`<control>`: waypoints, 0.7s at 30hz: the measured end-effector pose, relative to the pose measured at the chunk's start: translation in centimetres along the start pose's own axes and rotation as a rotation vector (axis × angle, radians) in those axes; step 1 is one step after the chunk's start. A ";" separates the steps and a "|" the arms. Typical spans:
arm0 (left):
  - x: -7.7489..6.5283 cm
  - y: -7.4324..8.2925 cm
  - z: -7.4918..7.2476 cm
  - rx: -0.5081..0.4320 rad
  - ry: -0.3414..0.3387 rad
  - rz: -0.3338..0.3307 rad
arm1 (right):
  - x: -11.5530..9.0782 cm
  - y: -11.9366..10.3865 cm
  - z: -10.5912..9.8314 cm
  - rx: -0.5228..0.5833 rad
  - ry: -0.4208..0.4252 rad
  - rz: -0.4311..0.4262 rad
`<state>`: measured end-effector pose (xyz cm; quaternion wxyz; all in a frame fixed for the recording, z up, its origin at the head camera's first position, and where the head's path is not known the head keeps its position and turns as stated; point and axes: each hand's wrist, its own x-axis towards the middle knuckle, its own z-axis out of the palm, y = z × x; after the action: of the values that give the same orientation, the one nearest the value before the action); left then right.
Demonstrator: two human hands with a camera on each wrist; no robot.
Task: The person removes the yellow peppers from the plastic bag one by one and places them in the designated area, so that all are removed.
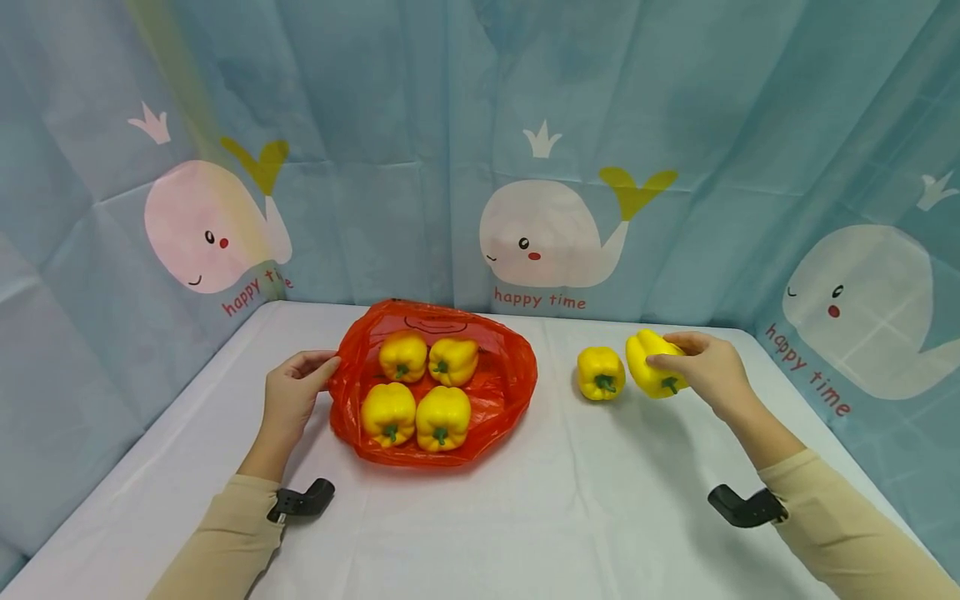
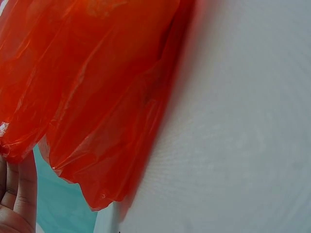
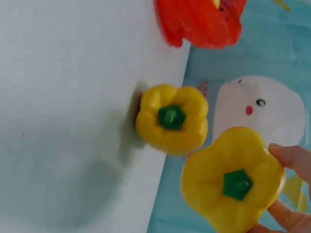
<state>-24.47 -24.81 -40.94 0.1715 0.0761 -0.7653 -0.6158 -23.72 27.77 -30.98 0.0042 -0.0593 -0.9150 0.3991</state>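
A red plastic bag (image 1: pixel 491 392) lies spread wide on the table, with several yellow bell peppers (image 1: pixel 388 414) inside it, green stems toward me. My left hand (image 1: pixel 292 392) pinches the bag's left rim between thumb and fingers; the left wrist view shows the bag's crinkled side (image 2: pixel 107 97) filling much of the picture. On the right, my right hand (image 1: pixel 708 367) grips a yellow bell pepper (image 1: pixel 649 364), raised above the table with its shadow below. Just left of it, another yellow bell pepper (image 1: pixel 600 372) sits on the table. In the right wrist view the held pepper (image 3: pixel 233 179) shows its green stem.
A white cloth covers the table (image 1: pixel 525 533). Behind and at both sides hangs a light blue curtain (image 1: pixel 390 100) printed with whales and lettering. Black wrist cameras (image 1: pixel 303 500) are strapped over both beige sleeves (image 1: pixel 232 533).
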 end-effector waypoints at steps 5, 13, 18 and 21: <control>0.1 -0.1 0.0 -0.011 0.001 -0.006 | 0.6 1.0 -0.3 -0.015 0.026 0.011; 0.2 -0.2 0.1 -0.018 0.010 -0.026 | 1.9 2.8 -0.5 -0.035 0.045 0.032; 0.2 -0.1 0.1 -0.024 0.011 -0.021 | 2.6 4.3 -0.7 -0.048 0.048 0.058; 0.2 -0.1 0.1 -0.022 0.011 -0.020 | 2.9 5.0 -0.8 -0.048 0.051 0.073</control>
<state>-24.67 -24.83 -41.06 0.1705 0.0855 -0.7567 -0.6253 -26.03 32.04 -34.19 0.0112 -0.1029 -0.9212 0.3751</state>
